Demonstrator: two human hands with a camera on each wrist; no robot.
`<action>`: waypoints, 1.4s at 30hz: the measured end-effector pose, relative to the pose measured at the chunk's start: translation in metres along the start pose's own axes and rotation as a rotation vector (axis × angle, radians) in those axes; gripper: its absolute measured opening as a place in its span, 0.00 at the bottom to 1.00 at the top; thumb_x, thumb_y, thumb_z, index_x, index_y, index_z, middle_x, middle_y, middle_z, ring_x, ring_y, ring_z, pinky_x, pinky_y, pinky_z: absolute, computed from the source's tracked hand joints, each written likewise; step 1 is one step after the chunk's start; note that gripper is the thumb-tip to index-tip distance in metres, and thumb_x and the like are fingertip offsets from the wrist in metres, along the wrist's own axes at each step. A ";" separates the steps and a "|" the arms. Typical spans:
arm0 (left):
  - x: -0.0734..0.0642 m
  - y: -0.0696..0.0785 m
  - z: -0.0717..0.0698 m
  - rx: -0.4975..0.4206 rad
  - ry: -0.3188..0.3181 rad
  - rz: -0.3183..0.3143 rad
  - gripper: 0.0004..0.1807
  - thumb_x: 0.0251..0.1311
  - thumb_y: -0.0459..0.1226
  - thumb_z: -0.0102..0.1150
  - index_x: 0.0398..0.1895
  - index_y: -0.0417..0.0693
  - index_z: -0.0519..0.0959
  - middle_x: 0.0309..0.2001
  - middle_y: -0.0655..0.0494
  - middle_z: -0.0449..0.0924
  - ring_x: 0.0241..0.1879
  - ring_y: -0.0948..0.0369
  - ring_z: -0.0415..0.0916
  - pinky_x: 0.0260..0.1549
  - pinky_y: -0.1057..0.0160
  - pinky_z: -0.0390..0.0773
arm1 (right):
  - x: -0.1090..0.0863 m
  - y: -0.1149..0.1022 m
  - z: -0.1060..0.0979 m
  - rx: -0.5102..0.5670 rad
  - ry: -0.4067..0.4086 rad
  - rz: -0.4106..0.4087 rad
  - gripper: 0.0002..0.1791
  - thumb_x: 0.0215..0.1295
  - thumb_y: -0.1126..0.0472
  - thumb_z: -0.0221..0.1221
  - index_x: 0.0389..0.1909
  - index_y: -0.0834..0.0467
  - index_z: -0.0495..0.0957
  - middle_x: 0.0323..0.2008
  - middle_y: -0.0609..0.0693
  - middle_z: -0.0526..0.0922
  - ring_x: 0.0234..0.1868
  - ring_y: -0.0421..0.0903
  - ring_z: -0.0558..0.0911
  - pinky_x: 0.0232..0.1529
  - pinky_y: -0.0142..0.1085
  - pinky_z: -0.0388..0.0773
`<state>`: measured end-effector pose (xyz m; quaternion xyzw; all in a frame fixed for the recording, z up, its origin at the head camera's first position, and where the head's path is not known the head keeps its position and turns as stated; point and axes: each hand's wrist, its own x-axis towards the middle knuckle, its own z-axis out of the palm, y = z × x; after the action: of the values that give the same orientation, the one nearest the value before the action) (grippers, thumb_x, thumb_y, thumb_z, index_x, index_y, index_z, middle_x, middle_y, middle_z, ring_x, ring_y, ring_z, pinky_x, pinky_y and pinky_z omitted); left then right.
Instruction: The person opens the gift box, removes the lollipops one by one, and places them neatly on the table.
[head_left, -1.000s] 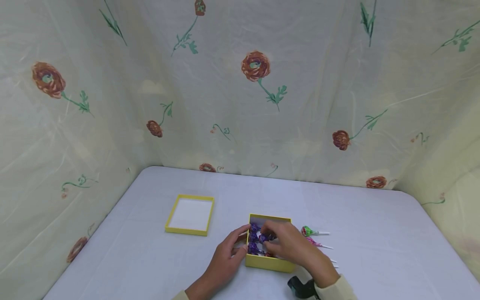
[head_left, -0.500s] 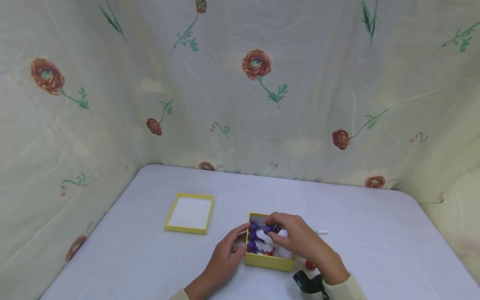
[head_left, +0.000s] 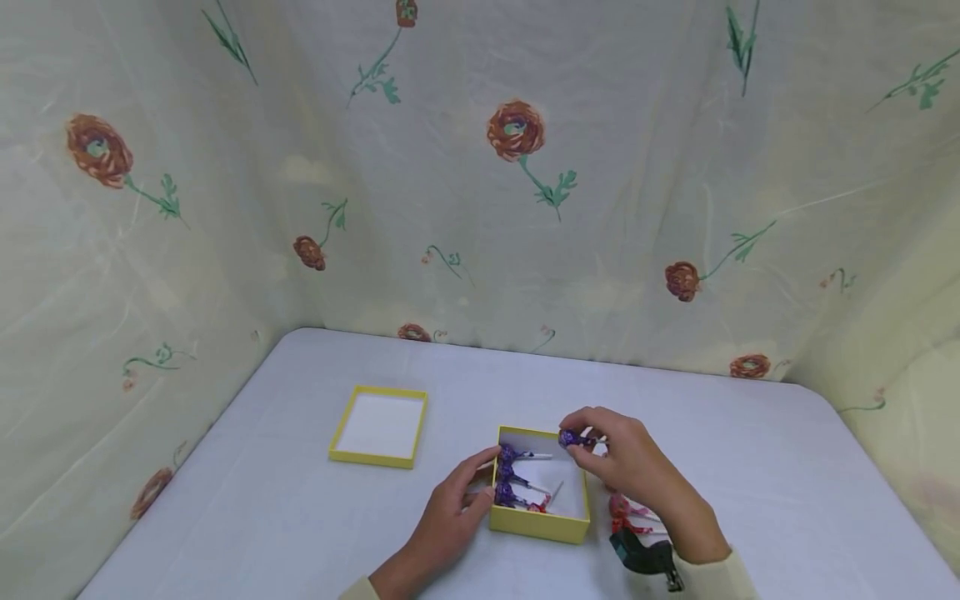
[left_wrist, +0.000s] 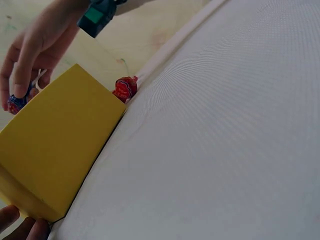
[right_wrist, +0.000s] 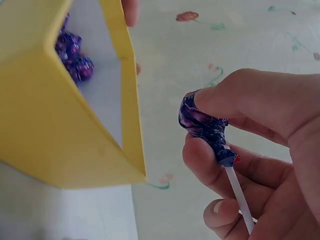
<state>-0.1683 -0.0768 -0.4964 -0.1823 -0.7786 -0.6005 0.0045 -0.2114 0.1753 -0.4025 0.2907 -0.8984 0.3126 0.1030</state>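
Note:
In the head view a yellow box (head_left: 538,526) stands without its lid, with several purple-wrapped lollipops (head_left: 510,475) and a red one (head_left: 537,506) inside. My left hand (head_left: 450,508) touches its left wall from outside, fingers and thumb apart. My right hand (head_left: 626,450) pinches a purple-wrapped lollipop (head_left: 572,438) just beyond the box's right rim. The right wrist view shows thumb and forefinger on the wrapped head of that lollipop (right_wrist: 202,120), its white stick pointing down toward the palm.
The yellow-rimmed lid (head_left: 378,425) lies inside up, left of the box. Right of the box are red and pink lollipops (head_left: 624,515), partly behind the right forearm. A black wrist device (head_left: 645,557) sits at the right wrist. Flowered cloth (head_left: 600,250) hangs behind the table.
My right hand has lifted a purple lollipop out of the box and carried it right, past the rim. The left hand stays at the box's left wall.

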 end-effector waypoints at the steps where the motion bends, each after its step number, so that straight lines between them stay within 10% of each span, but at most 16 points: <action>1: 0.000 0.000 0.000 0.002 0.000 -0.001 0.26 0.70 0.37 0.47 0.71 0.56 0.62 0.69 0.60 0.63 0.65 0.55 0.66 0.56 0.65 0.75 | 0.000 0.001 -0.002 -0.005 0.007 0.014 0.12 0.58 0.65 0.66 0.43 0.51 0.81 0.37 0.39 0.82 0.34 0.35 0.79 0.36 0.35 0.81; 42: 0.000 0.001 0.001 0.009 0.005 -0.018 0.27 0.69 0.37 0.48 0.71 0.59 0.63 0.69 0.61 0.63 0.65 0.57 0.66 0.55 0.64 0.76 | -0.011 0.068 -0.003 -0.069 -0.022 0.343 0.14 0.63 0.60 0.63 0.48 0.59 0.81 0.42 0.51 0.84 0.44 0.51 0.80 0.48 0.51 0.80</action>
<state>-0.1677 -0.0759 -0.4956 -0.1738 -0.7828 -0.5975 0.0021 -0.2425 0.2253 -0.4379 0.1327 -0.9461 0.2914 0.0483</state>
